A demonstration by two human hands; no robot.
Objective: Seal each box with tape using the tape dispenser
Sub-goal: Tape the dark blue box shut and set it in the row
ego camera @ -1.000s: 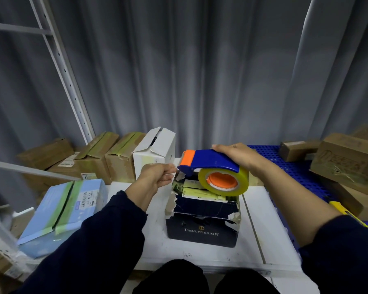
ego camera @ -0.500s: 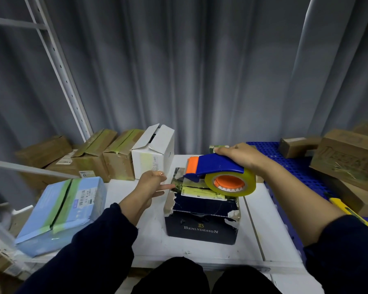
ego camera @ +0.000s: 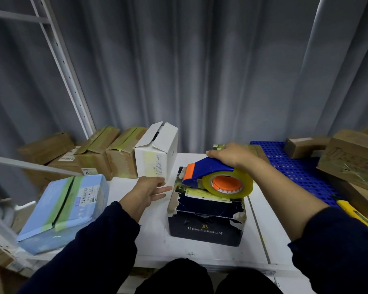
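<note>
A dark navy box (ego camera: 206, 225) with torn edges and "Benlydesign" lettering stands on the white table (ego camera: 200, 251) in front of me. My right hand (ego camera: 232, 154) grips the blue and orange tape dispenser (ego camera: 208, 169) from above, and its yellowish tape roll (ego camera: 227, 185) rests on the box's top. My left hand (ego camera: 150, 188) hovers just left of the box with fingers straight, pointing at the box's upper left edge and holding nothing.
A white carton (ego camera: 157, 153) with raised flaps stands behind the left hand. Brown taped boxes (ego camera: 106, 153) line the back left. A light blue box (ego camera: 66, 204) lies at the left. More brown boxes (ego camera: 353, 158) sit on a blue perforated mat (ego camera: 295, 166) at the right, near a yellow cutter (ego camera: 357, 215).
My left hand let go of the tape end, dropped and opened its fingers beside the box. The dispenser came down onto the box top and shifted slightly right.
</note>
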